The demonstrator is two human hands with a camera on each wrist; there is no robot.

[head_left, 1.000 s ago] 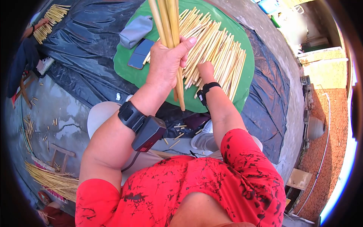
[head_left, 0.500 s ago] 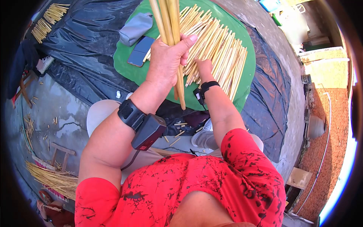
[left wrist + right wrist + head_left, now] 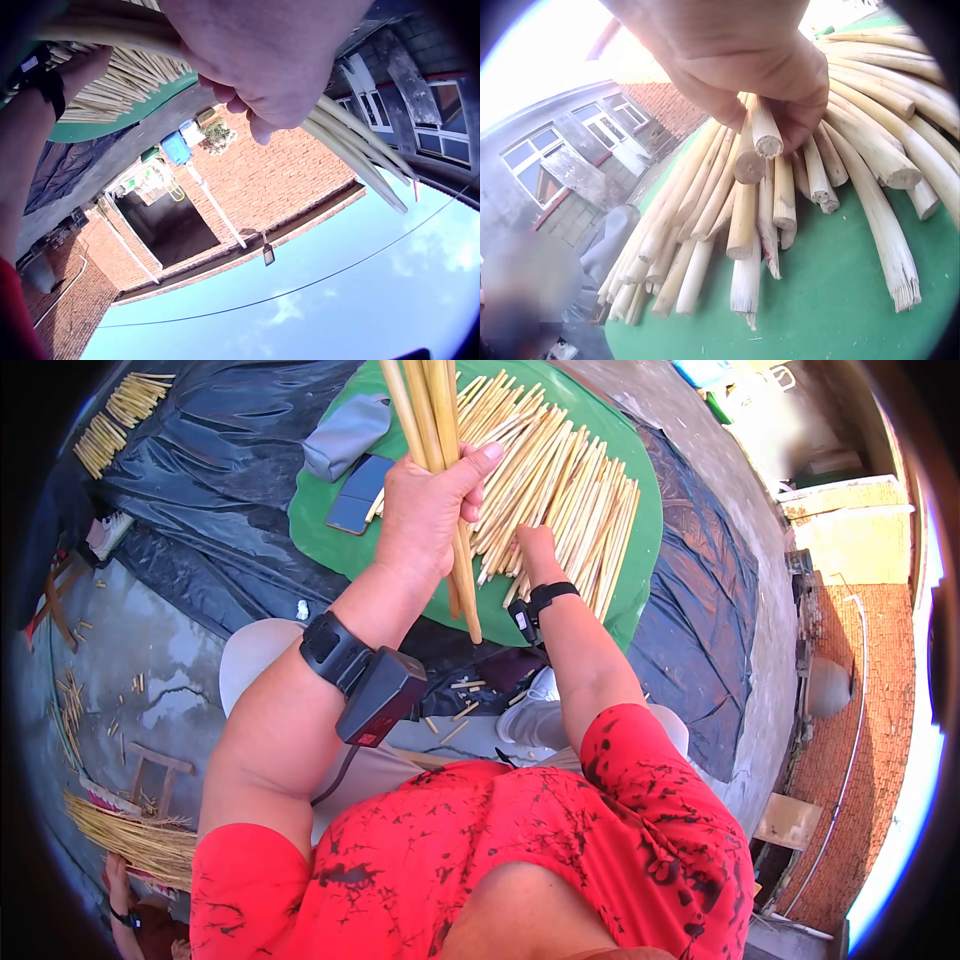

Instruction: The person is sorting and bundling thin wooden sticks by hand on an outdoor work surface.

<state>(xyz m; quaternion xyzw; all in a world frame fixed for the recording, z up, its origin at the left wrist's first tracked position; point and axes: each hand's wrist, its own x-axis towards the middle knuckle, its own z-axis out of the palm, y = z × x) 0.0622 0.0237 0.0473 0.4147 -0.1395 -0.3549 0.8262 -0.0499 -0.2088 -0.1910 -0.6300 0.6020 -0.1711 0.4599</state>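
My left hand [image 3: 425, 510] grips a small bundle of peeled, yellowish wooden sticks [image 3: 435, 420], raised above a round green surface [image 3: 648, 550]. The bundle's lower ends hang below the fist in the head view; in the left wrist view the sticks jut past the curled fingers. To its right, my right hand [image 3: 537, 550] is at the near end of a spread pile of similar sticks [image 3: 580, 490]. Seen from the right wrist, its thumb and fingers pinch around a couple of stick ends [image 3: 766, 139] on top of the pile. Fingertips are partly hidden behind the sticks.
A grey pouch [image 3: 345, 438] and a dark flat phone-like device [image 3: 360, 495] lie left of the pile. Black plastic sheeting [image 3: 230, 480] surrounds the green surface. Another stick heap [image 3: 120, 420] lies far left, near someone's shoe [image 3: 112, 535]. Short offcuts [image 3: 455, 732] litter the ground.
The right hand's fingers, extended toward the left half a second ago, have closed on stick ends and the hand sits slightly lower. The left hand keeps its bundle. The head view has shifted slightly.
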